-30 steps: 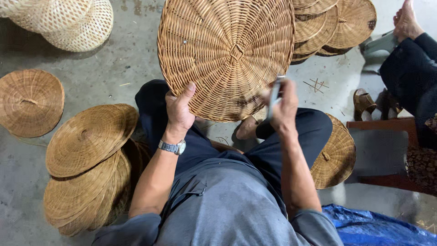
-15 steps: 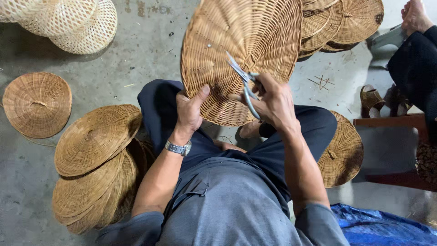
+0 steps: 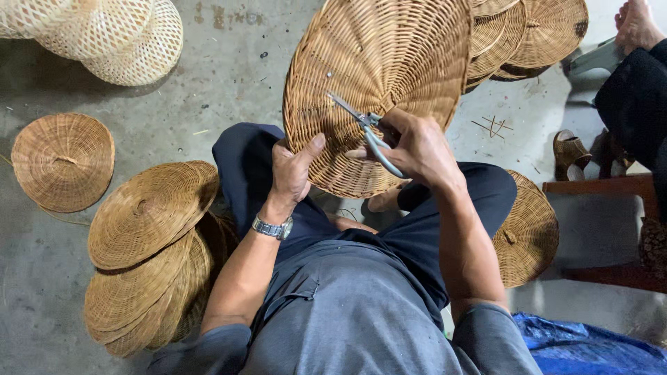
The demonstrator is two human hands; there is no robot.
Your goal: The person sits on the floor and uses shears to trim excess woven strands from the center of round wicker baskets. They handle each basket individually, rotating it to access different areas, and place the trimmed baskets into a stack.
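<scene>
I hold the round woven rattan tray (image 3: 379, 83) tilted above my knees; it looks light, stiff, brittle at the strand ends. My left hand (image 3: 292, 170) pinches its near-left rim, the best hold. My right hand (image 3: 417, 146) is closed around metal snips (image 3: 365, 132), tips against the weave. No packages, labels or signs show; lid stacks (image 3: 139, 257) lie left.

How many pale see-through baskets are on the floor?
3 pale openwork baskets, all top left: one in the corner, one in the middle, one rightmost. More may lie out of view.
</scene>
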